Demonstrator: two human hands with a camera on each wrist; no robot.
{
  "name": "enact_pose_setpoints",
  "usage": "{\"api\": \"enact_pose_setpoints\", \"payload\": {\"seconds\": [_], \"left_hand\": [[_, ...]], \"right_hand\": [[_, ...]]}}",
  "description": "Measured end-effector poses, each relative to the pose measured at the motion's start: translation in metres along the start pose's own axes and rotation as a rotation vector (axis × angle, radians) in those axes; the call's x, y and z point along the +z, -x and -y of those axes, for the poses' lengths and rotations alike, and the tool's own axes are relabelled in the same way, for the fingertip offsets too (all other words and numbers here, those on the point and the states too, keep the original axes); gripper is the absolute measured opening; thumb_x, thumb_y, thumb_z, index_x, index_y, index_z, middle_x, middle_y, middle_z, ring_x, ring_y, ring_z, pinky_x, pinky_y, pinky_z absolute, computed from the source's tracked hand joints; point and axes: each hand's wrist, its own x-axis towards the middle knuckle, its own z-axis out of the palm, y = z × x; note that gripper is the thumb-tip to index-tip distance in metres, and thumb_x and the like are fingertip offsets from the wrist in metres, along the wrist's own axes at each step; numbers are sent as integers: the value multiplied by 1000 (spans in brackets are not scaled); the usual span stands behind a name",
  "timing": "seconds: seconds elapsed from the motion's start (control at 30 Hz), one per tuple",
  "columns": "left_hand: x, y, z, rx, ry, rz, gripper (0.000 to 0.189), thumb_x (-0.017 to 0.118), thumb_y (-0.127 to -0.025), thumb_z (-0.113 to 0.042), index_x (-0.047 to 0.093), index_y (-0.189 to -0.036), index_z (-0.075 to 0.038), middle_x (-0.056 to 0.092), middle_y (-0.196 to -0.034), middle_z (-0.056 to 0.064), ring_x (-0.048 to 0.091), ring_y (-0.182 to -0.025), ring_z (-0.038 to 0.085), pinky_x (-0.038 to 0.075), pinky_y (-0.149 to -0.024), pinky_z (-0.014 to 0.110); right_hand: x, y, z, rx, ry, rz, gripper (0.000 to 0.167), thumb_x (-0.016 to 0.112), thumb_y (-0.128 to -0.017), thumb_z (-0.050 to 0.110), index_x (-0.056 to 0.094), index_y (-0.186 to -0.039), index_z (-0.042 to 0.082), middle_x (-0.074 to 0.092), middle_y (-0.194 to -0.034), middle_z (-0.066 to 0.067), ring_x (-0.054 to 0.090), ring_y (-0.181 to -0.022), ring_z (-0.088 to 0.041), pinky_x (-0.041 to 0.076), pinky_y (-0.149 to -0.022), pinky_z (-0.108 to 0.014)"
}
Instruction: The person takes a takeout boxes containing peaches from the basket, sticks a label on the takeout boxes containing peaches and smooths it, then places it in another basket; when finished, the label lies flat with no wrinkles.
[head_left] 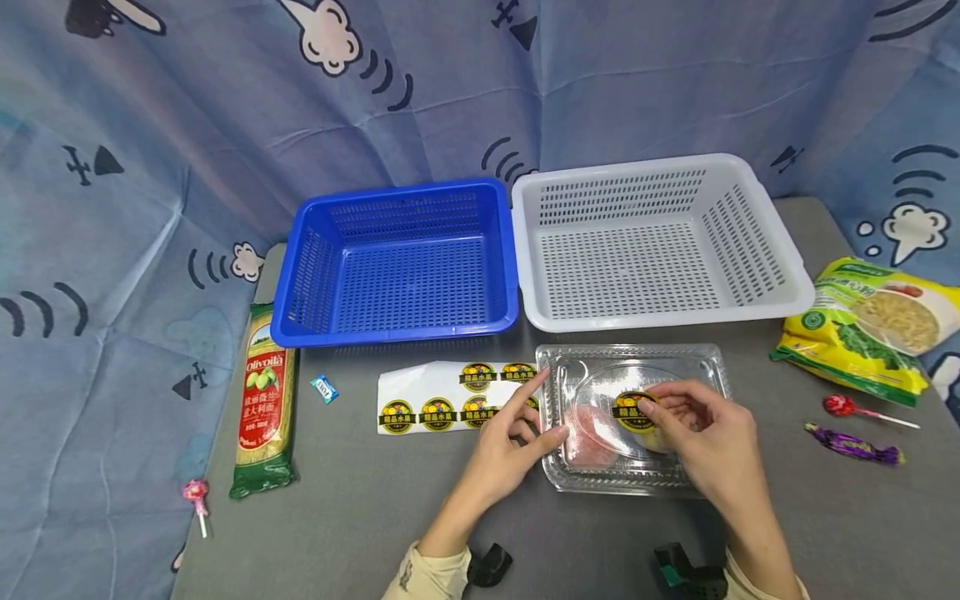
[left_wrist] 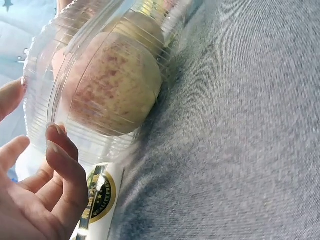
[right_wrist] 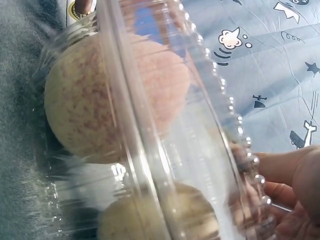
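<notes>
A clear plastic fruit box (head_left: 555, 475) with a ridged rim sits on the table, its lid down. Inside are a pink, speckled peach-like fruit (left_wrist: 117, 85) and a smaller pale yellowish fruit (right_wrist: 155, 215). Over the lid my right hand (head_left: 712, 442) pinches a round black and gold sticker (head_left: 634, 414) between thumb and fingers; the sticker overlaps the lid's middle. My left hand (head_left: 501, 450) has its fingers spread loosely at the box's left edge, partly over a white sticker sheet (head_left: 420, 383) with several matching labels.
Behind stand a blue basket (head_left: 397, 337) and a white basket (head_left: 667, 317). A spaghetti pack (head_left: 262, 400), a pink lollipop (head_left: 196, 493) and a small blue candy (head_left: 325, 388) lie left. Rightward are a yellow noodle bag (head_left: 862, 333), a red lollipop (head_left: 840, 406) and a purple candy (head_left: 855, 443).
</notes>
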Motion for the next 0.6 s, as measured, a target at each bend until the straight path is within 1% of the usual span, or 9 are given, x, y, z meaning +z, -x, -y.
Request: {"api": "enact_pose_setpoints", "payload": {"seconds": [0.17,0.33,0.4,0.53,0.6], "left_hand": [[0,0,2,-8,37,22,72,77,-99,-31,43,-160,-45,60,-99,2,60,-74,2,51,-68,18],[1,-1,4,9,65,35,73,77,-99,-28,42,-161,-42,57,-99,4,58,-71,2,48,-66,17],[1,-1,4,12,74,39,73,77,-99,-27,42,-162,-42,57,-99,5,58,-71,1,48,-65,16],[1,-2,4,16,86,43,74,77,-99,-27,41,-162,-41,56,-100,5,57,-70,1,48,-65,16],[0,-2,4,17,91,46,74,77,-99,-26,41,-162,-41,55,-101,5,57,-70,1,48,-64,16]], "right_hand": [[1,-1,1,7,15,-3,14,86,-88,2,80,-101,4,69,-80,18,61,-67,3,47,-61,-9],[4,-1,4,17,34,-27,12,86,-87,2,79,-97,2,69,-78,18,61,-66,4,47,-60,-8],[6,-1,5,14,49,-40,11,86,-87,1,79,-95,2,69,-77,13,60,-66,4,47,-59,-8],[9,-1,5,-7,99,-57,12,87,-85,0,79,-93,1,72,-77,-2,57,-64,4,45,-58,-8],[10,-2,6,-3,122,-55,13,88,-85,1,78,-93,1,73,-78,-7,56,-63,4,44,-57,-8]]}}
